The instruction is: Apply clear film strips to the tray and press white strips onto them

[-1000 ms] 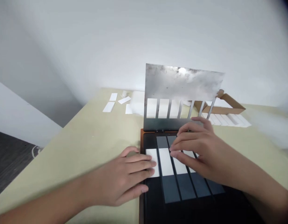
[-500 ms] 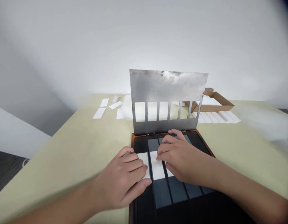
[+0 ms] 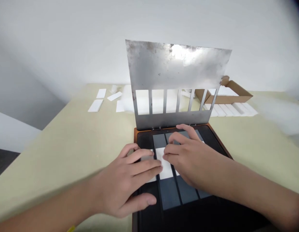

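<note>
My left hand (image 3: 130, 180) lies over the left side of a black tray (image 3: 149, 222) with a wooden-brown edge. Its fingers are stretched and apart, the fingertips reaching the left edge of a white card (image 3: 165, 170) in the tray. Under those fingers is another white card (image 3: 146, 157), partly covered. My right hand (image 3: 185, 154) rests over the tray's middle, its fingers bent and spread, fingertips touching the first card's upper right part. Its thumb is hidden. More white card shows beside and beneath that hand. Dark grey strips (image 3: 170, 195) line the tray.
A metal plate (image 3: 175, 67) with a row of rectangular openings stands hinged at the tray's back. Behind it on the right are a cardboard box (image 3: 238, 96) and a row of white pieces (image 3: 233, 110). Loose white cards (image 3: 95, 105) lie at the back left of the table (image 3: 91, 135).
My left hand's fingers have straightened and reached right, off the leftmost card's lower part toward the neighbouring card. My right hand stays on that card. The view has tilted and come closer.
</note>
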`<state>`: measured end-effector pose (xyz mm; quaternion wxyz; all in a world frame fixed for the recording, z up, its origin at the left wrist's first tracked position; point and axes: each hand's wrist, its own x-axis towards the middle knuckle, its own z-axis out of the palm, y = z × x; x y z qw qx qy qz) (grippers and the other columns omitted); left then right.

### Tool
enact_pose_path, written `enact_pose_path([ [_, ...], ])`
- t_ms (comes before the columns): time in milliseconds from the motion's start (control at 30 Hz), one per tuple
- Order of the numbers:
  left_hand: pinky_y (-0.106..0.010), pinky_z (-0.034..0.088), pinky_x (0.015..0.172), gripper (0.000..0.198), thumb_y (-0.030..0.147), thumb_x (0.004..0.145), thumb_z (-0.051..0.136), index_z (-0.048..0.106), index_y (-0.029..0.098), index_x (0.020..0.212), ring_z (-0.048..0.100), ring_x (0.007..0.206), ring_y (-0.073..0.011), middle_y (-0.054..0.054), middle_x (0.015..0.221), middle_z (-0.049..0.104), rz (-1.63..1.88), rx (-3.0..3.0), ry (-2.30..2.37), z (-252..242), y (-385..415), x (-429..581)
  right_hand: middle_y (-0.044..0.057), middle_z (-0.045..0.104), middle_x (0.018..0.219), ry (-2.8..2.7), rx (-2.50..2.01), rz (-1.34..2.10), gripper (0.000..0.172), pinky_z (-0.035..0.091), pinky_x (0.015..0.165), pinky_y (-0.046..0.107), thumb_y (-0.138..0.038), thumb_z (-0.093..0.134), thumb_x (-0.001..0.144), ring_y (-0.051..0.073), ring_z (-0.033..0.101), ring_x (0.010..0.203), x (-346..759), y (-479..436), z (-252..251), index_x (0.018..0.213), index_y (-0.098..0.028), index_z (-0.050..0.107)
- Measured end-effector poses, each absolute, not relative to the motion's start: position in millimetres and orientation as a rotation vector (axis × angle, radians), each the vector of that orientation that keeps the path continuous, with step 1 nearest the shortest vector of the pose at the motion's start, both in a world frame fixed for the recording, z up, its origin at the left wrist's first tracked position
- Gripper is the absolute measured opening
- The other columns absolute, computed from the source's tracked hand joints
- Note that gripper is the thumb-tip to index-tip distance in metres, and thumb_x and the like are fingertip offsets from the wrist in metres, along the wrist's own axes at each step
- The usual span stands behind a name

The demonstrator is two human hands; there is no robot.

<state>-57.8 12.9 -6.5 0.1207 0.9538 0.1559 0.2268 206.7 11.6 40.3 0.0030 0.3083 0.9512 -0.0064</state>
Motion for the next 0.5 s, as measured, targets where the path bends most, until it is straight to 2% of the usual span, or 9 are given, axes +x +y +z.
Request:
enact_pose_path([
  [100, -0.048, 0.027, 0.105, 0.042, 0.037, 0.104, 0.056, 0.063, 0.017, 0.14, 0.058, 0.121, -0.0318, -0.008, 0.132, 0.074, 0.666, 2.77, 0.466, -4.6, 12.6, -54.7, 0.006, 0.071, 0.096, 2.983, 1.034, -0.11, 0.013, 0.023, 0.121, 0.06, -0.023, 0.064, 0.097, 0.03, 0.056, 0.108, 207.3, 8.3, 45.2, 0.104, -0.018, 0.074],
  [133, -0.048, 0.026, 0.105, 0.041, 0.036, 0.103, 0.056, 0.063, 0.017, 0.14, 0.058, 0.122, -0.0316, -0.008, 0.131, 0.074, 0.658, 2.772, 0.469, -3.8, 12.7, -54.4, 0.008, 0.071, 0.103, 2.994, 1.057, -0.147, 0.025, 0.026, 0.12, 0.06, -0.035, 0.065, 0.1, 0.03, 0.056, 0.11, 207.5, 6.6, 46.1, 0.116, -0.017, 0.072],
  [167, -0.048, 0.025, 0.106, 0.041, 0.036, 0.104, 0.056, 0.063, 0.017, 0.14, 0.057, 0.123, -0.0315, -0.008, 0.131, 0.074, 0.641, 2.774, 0.47, -3.2, 12.8, -54.5, 0.01, 0.07, 0.111, 3.009, 1.066, -0.18, 0.045, 0.028, 0.12, 0.061, -0.048, 0.066, 0.1, 0.031, 0.056, 0.113, 207.6, 4.8, 46.4, 0.131, -0.015, 0.067],
  [233, -0.049, 0.024, 0.106, 0.041, 0.035, 0.104, 0.054, 0.062, 0.017, 0.14, 0.056, 0.125, -0.0316, -0.008, 0.133, 0.073, 0.61, 2.78, 0.472, -2.4, 12.9, -55.4, 0.014, 0.067, 0.123, 3.033, 1.045, -0.219, 0.09, 0.03, 0.12, 0.062, -0.069, 0.07, 0.091, 0.033, 0.055, 0.118, 207.4, 0.9, 44.8, 0.155, -0.01, 0.048],
  [300, -0.049, 0.024, 0.106, 0.041, 0.035, 0.106, 0.052, 0.061, 0.019, 0.142, 0.055, 0.126, -0.0315, -0.007, 0.136, 0.072, 0.587, 2.786, 0.481, -2.3, 13.0, -56.4, 0.016, 0.065, 0.126, 3.04, 1.012, -0.207, 0.114, 0.03, 0.12, 0.064, -0.076, 0.074, 0.082, 0.035, 0.055, 0.12, 206.4, -2.2, 41.3, 0.163, -0.006, 0.034],
  [400, -0.048, 0.025, 0.104, 0.04, 0.035, 0.107, 0.05, 0.061, 0.02, 0.142, 0.054, 0.126, -0.0305, -0.007, 0.136, 0.072, 0.579, 2.79, 0.489, -2.5, 13.3, -56.2, 0.016, 0.066, 0.123, 3.036, 1.013, -0.17, 0.12, 0.032, 0.118, 0.064, -0.074, 0.08, 0.077, 0.037, 0.055, 0.118, 204.5, -3.2, 35.7, 0.164, -0.007, 0.033],
  [500, -0.046, 0.028, 0.102, 0.039, 0.035, 0.106, 0.051, 0.062, 0.019, 0.141, 0.056, 0.123, -0.0295, -0.007, 0.133, 0.073, 0.591, 2.807, 0.497, -2.1, 14.1, -55.3, 0.014, 0.068, 0.122, 3.041, 1.01, -0.214, 0.109, 0.029, 0.121, 0.062, -0.067, 0.079, 0.083, 0.034, 0.054, 0.12, 203.5, 1.1, 33.1, 0.164, -0.009, 0.034],
])
